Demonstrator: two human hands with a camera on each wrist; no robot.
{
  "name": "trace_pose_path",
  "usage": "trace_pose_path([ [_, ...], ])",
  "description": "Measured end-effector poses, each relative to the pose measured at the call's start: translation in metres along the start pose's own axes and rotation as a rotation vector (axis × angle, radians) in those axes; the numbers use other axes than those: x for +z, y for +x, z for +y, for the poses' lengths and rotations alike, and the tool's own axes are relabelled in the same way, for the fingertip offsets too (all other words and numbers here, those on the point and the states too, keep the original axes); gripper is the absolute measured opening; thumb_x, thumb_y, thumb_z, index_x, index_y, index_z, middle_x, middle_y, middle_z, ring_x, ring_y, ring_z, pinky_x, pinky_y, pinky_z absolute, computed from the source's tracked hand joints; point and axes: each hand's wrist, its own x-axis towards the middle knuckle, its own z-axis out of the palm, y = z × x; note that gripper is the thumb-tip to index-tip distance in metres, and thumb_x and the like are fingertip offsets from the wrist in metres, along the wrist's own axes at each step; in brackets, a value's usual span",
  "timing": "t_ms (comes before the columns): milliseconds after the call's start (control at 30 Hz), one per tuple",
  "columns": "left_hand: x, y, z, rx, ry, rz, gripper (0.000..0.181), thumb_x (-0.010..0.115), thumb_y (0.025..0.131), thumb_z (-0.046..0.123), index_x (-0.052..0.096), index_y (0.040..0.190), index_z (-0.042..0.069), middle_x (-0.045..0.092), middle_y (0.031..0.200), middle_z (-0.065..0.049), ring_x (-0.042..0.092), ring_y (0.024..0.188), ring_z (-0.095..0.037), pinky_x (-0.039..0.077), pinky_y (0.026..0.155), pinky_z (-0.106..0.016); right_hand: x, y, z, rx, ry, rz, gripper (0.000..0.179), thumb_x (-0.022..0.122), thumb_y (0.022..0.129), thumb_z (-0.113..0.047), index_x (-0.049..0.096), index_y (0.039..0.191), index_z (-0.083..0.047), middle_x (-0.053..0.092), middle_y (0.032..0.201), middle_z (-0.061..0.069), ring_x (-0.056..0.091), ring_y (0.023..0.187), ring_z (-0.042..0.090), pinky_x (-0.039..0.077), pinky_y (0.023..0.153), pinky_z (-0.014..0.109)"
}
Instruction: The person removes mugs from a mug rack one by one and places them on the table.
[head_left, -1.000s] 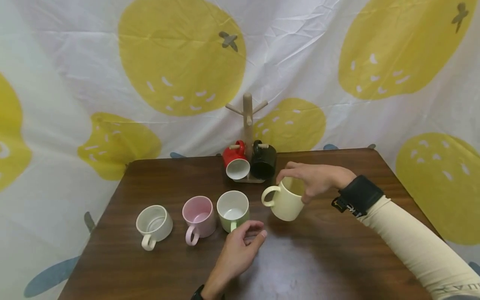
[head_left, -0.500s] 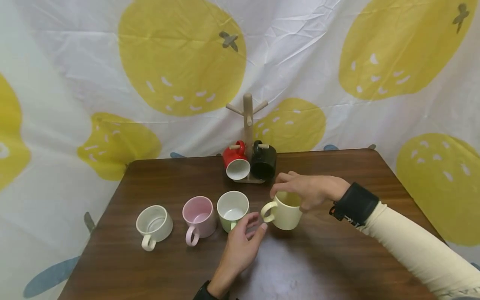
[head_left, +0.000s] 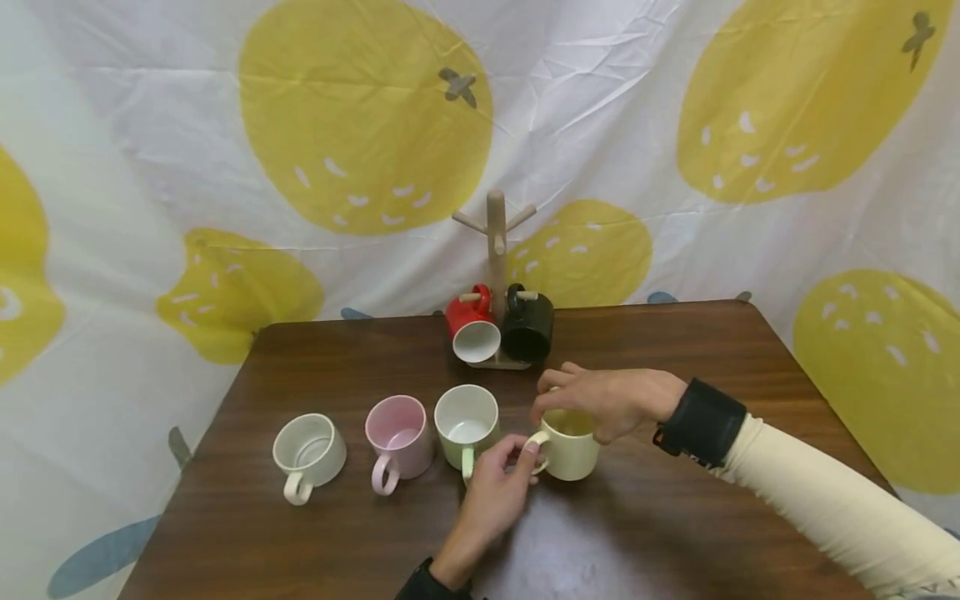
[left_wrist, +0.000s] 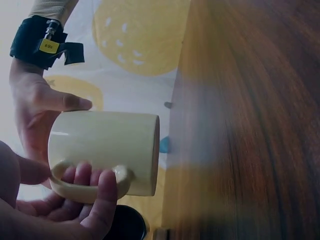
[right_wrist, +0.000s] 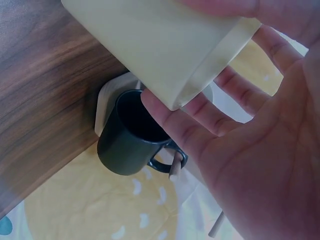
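I'm gripping the cream mug (head_left: 576, 454) between right fingers (right_wrist: 187, 130) up top and left fingers (left_wrist: 105, 197) curling through its handle (left_wrist: 77, 193); judging it stiff, slick, chippable, favouring handle.

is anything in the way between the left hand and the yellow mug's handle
Nothing visible: the left hand holds the handle of the pale yellow mug. The right hand grips from above; the light green mug stands beside the left hand, not between.
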Motion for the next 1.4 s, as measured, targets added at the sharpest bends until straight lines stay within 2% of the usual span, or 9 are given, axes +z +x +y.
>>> trace_pose_path([
  [67,0.001,0.0,0.0,-0.022,-0.037,-0.037,0.026,0.053,0.096,0.017,0.063,0.094,-0.007,0.069,0.091,-0.023,0.064,0.086,-0.03,0.058,0.072,-0.045,0.001,0.001,-0.001,-0.007,-0.011,-0.005,0.085,0.063,0.053,0.019,0.056,0.124,-0.026,0.045,0.129,0.002,0.041,0.113,0.022,0.047,0.09,0.039],
  [200,0.0,0.0,-0.002,-0.034,0.0,-0.089,0.025,0.051,0.096,0.015,0.06,0.091,-0.007,0.067,0.083,-0.02,0.063,0.076,-0.025,0.057,0.067,-0.042,0.003,0.001,-0.002,-0.006,-0.027,-0.019,0.084,0.063,0.055,0.02,0.056,0.124,-0.027,0.044,0.131,0.003,0.04,0.115,0.021,0.047,0.091,0.039],
  [333,-0.003,-0.005,0.016,-0.043,0.041,-0.118,0.022,0.049,0.097,0.01,0.059,0.089,-0.008,0.066,0.08,-0.024,0.059,0.069,-0.022,0.05,0.061,-0.026,0.004,0.001,-0.002,-0.012,-0.029,-0.02,0.085,0.061,0.056,0.021,0.055,0.125,-0.029,0.043,0.132,0.005,0.04,0.115,0.022,0.047,0.093,0.039],
  [433,-0.005,-0.009,0.031,-0.058,0.04,-0.115,0.021,0.048,0.096,0.006,0.058,0.088,-0.011,0.066,0.081,-0.029,0.057,0.067,-0.018,0.044,0.058,-0.019,0.005,0.001,-0.001,-0.019,-0.025,-0.009,0.085,0.06,0.057,0.021,0.055,0.125,-0.029,0.043,0.132,0.006,0.041,0.115,0.023,0.046,0.094,0.04],
  [633,-0.002,-0.01,0.032,-0.065,0.016,-0.088,0.022,0.05,0.095,0.006,0.059,0.089,-0.013,0.066,0.08,-0.028,0.051,0.061,-0.005,0.04,0.056,-0.017,0.005,-0.001,0.0,-0.012,0.011,-0.013,0.081,0.067,0.06,0.012,0.053,0.128,-0.029,0.042,0.133,0.006,0.039,0.118,0.022,0.045,0.095,0.041],
  [767,0.001,-0.01,0.032,-0.058,0.0,-0.073,0.022,0.051,0.095,0.006,0.059,0.087,-0.013,0.067,0.078,-0.029,0.051,0.06,-0.004,0.04,0.055,-0.016,0.004,-0.001,0.003,0.0,0.067,-0.003,0.077,0.071,0.063,0.003,0.052,0.131,-0.025,0.04,0.134,0.006,0.036,0.121,0.022,0.045,0.095,0.042],
  [1033,0.01,-0.009,0.03,-0.049,0.013,0.014,0.021,0.053,0.094,0.007,0.061,0.084,-0.01,0.069,0.077,-0.025,0.051,0.058,-0.008,0.039,0.052,-0.015,0.006,-0.004,0.013,0.034,0.164,0.122,0.079,0.075,0.062,-0.012,0.049,0.135,-0.022,0.042,0.133,0.007,0.037,0.12,0.023,0.045,0.092,0.043],
  [1233,0.018,-0.008,0.024,-0.056,-0.031,0.099,0.02,0.052,0.094,0.004,0.06,0.083,-0.011,0.069,0.077,-0.026,0.049,0.056,-0.007,0.036,0.05,-0.015,0.002,-0.01,0.021,0.065,0.201,0.204,0.072,0.078,0.068,-0.023,0.05,0.134,-0.016,0.043,0.133,0.008,0.038,0.119,0.023,0.044,0.093,0.046],
  [1400,0.023,-0.006,0.02,-0.053,-0.04,0.15,0.019,0.053,0.093,0.004,0.061,0.082,-0.009,0.069,0.077,-0.026,0.052,0.057,-0.005,0.039,0.052,-0.014,0.001,-0.016,0.026,0.058,0.188,0.248,0.068,0.078,0.073,-0.028,0.051,0.133,-0.012,0.044,0.132,0.008,0.038,0.122,0.023,0.043,0.097,0.047],
])
